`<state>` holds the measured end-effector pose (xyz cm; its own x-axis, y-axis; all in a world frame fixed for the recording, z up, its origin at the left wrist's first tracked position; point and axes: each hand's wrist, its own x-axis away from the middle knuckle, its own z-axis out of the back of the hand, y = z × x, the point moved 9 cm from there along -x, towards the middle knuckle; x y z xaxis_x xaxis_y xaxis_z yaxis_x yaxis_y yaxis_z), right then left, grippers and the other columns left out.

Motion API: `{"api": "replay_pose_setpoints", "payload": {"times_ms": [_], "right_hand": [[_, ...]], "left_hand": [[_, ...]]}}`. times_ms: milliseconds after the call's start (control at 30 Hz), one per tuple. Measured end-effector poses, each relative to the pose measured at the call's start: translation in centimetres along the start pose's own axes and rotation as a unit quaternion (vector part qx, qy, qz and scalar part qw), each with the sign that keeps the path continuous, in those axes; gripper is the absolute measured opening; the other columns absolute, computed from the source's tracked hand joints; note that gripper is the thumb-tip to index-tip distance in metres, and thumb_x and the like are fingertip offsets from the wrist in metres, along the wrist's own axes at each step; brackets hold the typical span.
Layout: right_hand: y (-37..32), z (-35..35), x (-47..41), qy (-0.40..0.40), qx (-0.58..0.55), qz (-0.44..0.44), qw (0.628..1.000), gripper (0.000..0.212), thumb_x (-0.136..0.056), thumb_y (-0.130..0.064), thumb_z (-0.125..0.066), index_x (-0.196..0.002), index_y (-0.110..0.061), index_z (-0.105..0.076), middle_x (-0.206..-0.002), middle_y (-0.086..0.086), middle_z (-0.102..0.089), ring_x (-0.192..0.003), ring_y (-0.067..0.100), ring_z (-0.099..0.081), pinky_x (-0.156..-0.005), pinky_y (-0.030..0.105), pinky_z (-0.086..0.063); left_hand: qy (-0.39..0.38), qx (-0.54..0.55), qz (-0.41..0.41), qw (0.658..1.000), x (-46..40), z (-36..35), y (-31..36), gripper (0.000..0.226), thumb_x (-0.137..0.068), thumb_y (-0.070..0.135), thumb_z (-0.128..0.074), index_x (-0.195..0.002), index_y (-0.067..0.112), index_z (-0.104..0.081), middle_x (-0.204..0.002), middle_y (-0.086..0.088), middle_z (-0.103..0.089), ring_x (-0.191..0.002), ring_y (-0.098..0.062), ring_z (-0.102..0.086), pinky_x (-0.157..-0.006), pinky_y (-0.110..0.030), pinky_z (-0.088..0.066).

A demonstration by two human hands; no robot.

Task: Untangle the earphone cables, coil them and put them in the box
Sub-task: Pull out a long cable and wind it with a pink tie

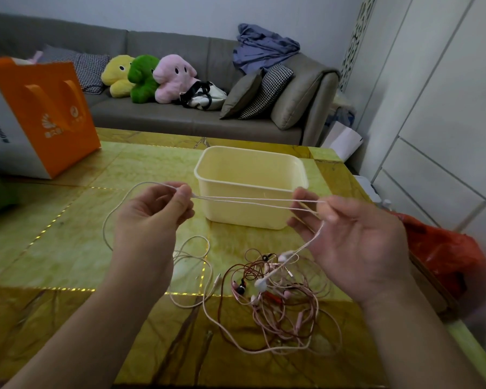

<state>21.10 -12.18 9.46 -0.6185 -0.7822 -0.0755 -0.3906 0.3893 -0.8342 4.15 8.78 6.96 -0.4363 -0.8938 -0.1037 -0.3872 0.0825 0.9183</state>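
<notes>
Pale earphone cable stretched between two hands above the table, in front of the box.

The white cable runs doubled and taut from the left hand, which pinches it between thumb and fingertips, to the right hand, whose fingers are loosely spread with the strands looped over them. Its two white earbuds dangle onto the tangle of pink and dark red cables on the yellow-green table. The cream box stands just behind; an orange bag sits far left.
</notes>
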Motion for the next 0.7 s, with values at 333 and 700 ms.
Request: {"api": "replay_pose_setpoints", "payload": {"times_ms": [333,700], "right_hand": [[-1.8,2.2,-0.1,0.015,-0.119,0.072,0.990,0.013,-0.085,-0.024,-0.058,-0.075,-0.016,-0.063,-0.115,0.007,-0.063,-0.110,0.031,-0.061,-0.106,0.045,-0.047],[-1.9,4.3,-0.2,0.057,-0.116,0.053,0.990,0.034,-0.089,-0.035,-0.055,-0.106,-0.009,-0.070,-0.094,0.005,-0.064,-0.089,0.026,-0.062,-0.094,0.044,-0.051]], "left_hand": [[0.042,0.019,0.023,0.999,-0.8,1.5,-1.1,0.005,-0.095,0.010,-0.074,-0.090,0.011,-0.075,-0.081,0.000,-0.070,-0.074,-0.011,-0.066,-0.080,-0.023,-0.057],[0.043,0.015,0.021,0.999,-1.1,1.9,-0.9,0.008,-0.094,0.011,-0.075,-0.087,0.013,-0.076,-0.077,0.003,-0.072,-0.074,-0.011,-0.067,-0.078,-0.022,-0.057]]}}
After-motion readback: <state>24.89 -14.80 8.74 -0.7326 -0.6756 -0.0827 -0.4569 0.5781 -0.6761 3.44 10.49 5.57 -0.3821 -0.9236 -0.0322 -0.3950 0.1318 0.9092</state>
